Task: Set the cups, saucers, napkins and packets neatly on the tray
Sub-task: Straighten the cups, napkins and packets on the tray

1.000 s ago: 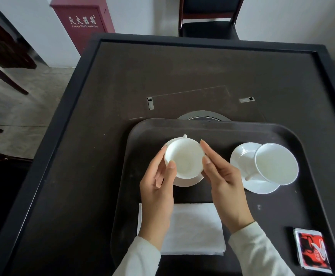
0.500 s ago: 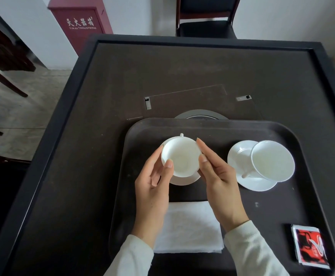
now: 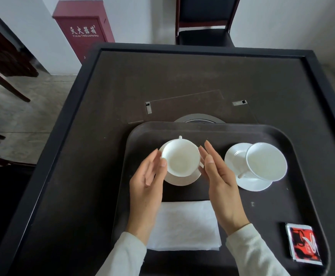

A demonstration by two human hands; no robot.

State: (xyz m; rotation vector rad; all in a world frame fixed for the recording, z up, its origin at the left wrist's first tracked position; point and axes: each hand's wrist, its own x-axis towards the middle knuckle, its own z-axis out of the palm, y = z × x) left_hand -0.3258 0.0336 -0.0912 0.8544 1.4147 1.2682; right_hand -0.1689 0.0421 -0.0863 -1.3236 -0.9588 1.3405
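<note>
While both flank the cup, left hand straight-fingered, released | right hand straight-fingered, released

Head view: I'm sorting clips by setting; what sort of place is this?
Likely a restaurant or tearoom: a dark dining table, a chair opposite, and a red fire-equipment cabinet by the wall.

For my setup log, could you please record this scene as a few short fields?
tray: dark, on the table
left cup: upright on left saucer, handle pointing away
right cup: off-centre on right saucer, handle toward the person
napkin: flat, tray's near edge
packets: red, tray's near right corner
hands: left hand and right hand open, flanking left cup
</note>
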